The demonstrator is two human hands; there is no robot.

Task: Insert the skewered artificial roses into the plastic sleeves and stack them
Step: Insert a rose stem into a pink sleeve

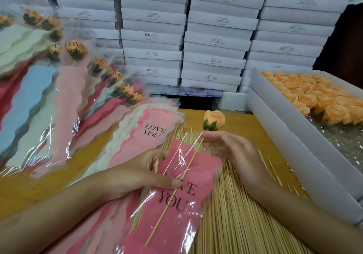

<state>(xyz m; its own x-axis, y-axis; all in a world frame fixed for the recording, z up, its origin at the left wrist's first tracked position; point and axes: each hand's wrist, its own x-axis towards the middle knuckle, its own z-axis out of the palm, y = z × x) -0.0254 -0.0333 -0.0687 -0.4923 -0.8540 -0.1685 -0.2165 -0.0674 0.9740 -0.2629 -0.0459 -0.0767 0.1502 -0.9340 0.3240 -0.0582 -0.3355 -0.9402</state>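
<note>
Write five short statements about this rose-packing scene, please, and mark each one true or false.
1. The right hand pinches the skewer just below the rose. True.
2. The rose is fully inside the pink sleeve. False: it sits outside, above the sleeve's top edge.
3. The left hand holds the pink sleeve. True.
4. The open box on the right holds red roses. False: its roses are orange.
5. The finished sleeved roses are piled on the right. False: they lie on the left, while loose skewers cover the table under the hands.
</note>
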